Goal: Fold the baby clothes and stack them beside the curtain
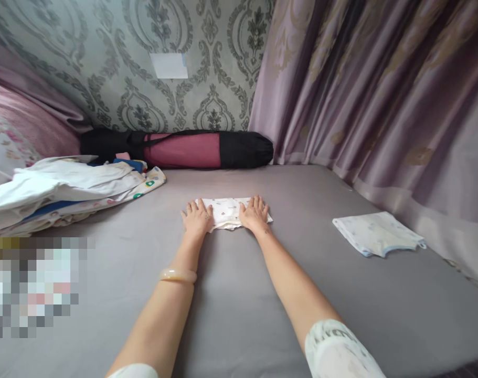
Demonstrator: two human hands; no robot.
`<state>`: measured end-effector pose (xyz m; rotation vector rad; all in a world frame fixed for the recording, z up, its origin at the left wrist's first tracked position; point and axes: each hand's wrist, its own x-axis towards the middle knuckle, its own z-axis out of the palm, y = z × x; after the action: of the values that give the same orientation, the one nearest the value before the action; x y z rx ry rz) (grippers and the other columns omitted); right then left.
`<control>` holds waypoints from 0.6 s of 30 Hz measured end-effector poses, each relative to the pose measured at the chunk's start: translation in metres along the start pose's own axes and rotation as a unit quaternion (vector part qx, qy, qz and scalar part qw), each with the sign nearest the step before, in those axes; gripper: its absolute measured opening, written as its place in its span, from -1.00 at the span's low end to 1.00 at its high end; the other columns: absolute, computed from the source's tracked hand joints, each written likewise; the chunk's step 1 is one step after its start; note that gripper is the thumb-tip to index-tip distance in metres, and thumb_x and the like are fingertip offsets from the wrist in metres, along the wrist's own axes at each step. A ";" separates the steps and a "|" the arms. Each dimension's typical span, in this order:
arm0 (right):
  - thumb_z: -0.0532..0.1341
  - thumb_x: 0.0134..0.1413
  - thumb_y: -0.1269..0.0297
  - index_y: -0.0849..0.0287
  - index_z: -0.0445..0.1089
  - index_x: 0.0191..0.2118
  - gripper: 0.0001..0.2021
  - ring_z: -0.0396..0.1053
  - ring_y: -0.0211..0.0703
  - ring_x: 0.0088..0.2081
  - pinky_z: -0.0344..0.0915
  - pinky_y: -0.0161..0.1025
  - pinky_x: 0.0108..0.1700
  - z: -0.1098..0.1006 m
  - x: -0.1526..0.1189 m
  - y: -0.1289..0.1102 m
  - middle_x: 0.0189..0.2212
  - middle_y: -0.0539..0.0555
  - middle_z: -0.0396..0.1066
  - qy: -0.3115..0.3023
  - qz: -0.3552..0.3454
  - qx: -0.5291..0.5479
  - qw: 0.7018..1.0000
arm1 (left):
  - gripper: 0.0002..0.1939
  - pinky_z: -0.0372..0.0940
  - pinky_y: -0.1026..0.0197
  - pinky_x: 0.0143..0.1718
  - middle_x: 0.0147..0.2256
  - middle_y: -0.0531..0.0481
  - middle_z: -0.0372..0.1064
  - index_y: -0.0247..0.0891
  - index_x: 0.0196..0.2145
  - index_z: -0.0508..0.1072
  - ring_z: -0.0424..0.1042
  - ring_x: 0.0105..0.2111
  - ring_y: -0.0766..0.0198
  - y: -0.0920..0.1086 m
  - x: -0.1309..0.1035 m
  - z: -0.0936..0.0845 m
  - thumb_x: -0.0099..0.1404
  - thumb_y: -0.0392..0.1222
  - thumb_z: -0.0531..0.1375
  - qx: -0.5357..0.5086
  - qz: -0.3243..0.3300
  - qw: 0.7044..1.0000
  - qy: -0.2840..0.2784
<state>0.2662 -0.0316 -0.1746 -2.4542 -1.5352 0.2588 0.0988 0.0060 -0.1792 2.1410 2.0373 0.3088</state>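
A small white folded cloth piece with a scattered print lies flat on the grey bed sheet. It looks like a garment, but its exact kind does not show. On its left end rests my left hand, palm down with the fingers spread. My right hand presses flat on the right end, fingers also apart. Between the two hands the printed middle of the cloth is visible, with an uneven, layered near edge. Both palms hide the cloth's ends in part.
Another folded white garment with blue edging lies to the right. A heap of clothes spreads at the left, above a pixelated patch. Along the patterned wall lies a long black and maroon bag. Purple curtains hang on the right.
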 end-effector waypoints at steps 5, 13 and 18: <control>0.00 0.27 0.22 0.32 0.09 0.31 -0.45 0.05 -0.10 0.30 0.03 -0.26 0.24 -0.023 0.018 0.029 0.31 0.24 0.08 -0.015 -0.017 0.091 0.996 | -0.41 0.13 -0.14 0.14 0.17 -0.44 0.22 -0.46 0.21 0.22 0.19 0.20 -0.14 -0.009 0.007 -0.014 0.36 -0.04 -0.10 -0.014 -0.020 1.000 0.012; 0.14 0.19 0.24 0.16 0.53 -0.14 -0.75 0.49 -0.10 -0.14 0.30 -0.34 -0.20 -0.049 0.025 0.077 -0.19 0.17 0.55 -0.043 0.063 0.108 0.991 | -0.68 0.32 0.04 -0.14 -0.10 -0.35 0.49 -0.29 -0.26 0.51 0.45 -0.04 -0.15 -0.027 0.024 -0.047 0.16 -0.01 0.17 -0.042 -0.091 0.991 -0.084; 0.21 0.12 0.14 0.19 0.53 -0.14 -0.72 0.48 -0.07 -0.11 0.32 -0.31 -0.19 -0.048 0.018 0.068 -0.16 0.23 0.54 -0.059 0.077 0.100 0.990 | -0.78 0.32 0.16 -0.30 -0.36 -0.25 0.54 -0.25 -0.56 0.43 0.52 -0.21 -0.02 -0.029 0.025 -0.045 0.04 -0.05 0.27 -0.098 -0.102 0.987 -0.081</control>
<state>0.3454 -0.0494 -0.1488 -2.4351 -1.2932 0.5663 0.0604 0.0319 -0.1421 1.7665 2.0181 0.2833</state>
